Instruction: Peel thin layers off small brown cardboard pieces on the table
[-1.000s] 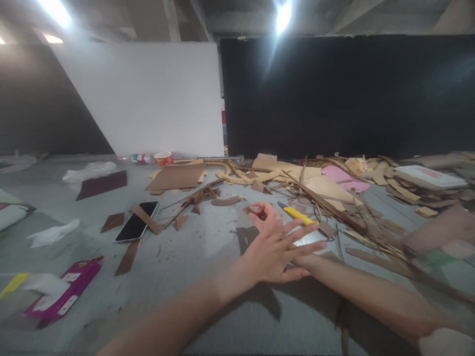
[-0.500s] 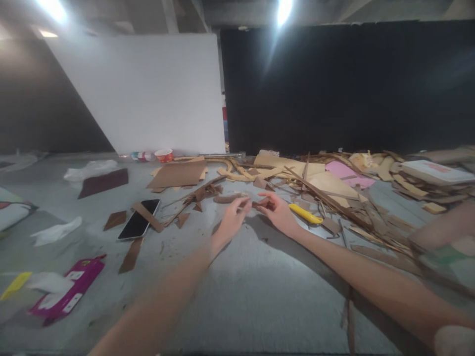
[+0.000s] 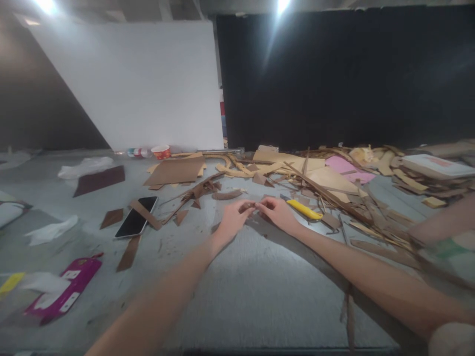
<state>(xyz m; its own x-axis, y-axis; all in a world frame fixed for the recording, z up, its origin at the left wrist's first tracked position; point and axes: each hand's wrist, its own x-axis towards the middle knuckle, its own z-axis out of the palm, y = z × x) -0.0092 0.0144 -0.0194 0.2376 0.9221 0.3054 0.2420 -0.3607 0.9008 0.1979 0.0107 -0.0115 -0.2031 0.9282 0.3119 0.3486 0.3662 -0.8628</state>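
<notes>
My left hand (image 3: 234, 216) and my right hand (image 3: 278, 213) meet over the middle of the grey table, fingers curled and fingertips pinched together. Between them sits a small brown scrap (image 3: 251, 204), mostly covered by the fingers, so its shape is hard to make out. Just beyond my left hand lies a long, rounded brown piece (image 3: 227, 195). A yellow utility knife (image 3: 304, 209) rests on the table to the right of my right hand.
Brown strips and offcuts (image 3: 200, 190) are strewn beyond my hands, with tan sheets (image 3: 315, 180) and a pink sheet (image 3: 347, 169) further right. To the left lie a phone (image 3: 135, 221) under a brown strip and a purple wipes packet (image 3: 70, 287). Someone's arm (image 3: 445, 220) is at the right edge.
My hands have come together from a small gap, and the left fingertips now meet the right ones at the brown scrap. The view has tilted slightly downward.
</notes>
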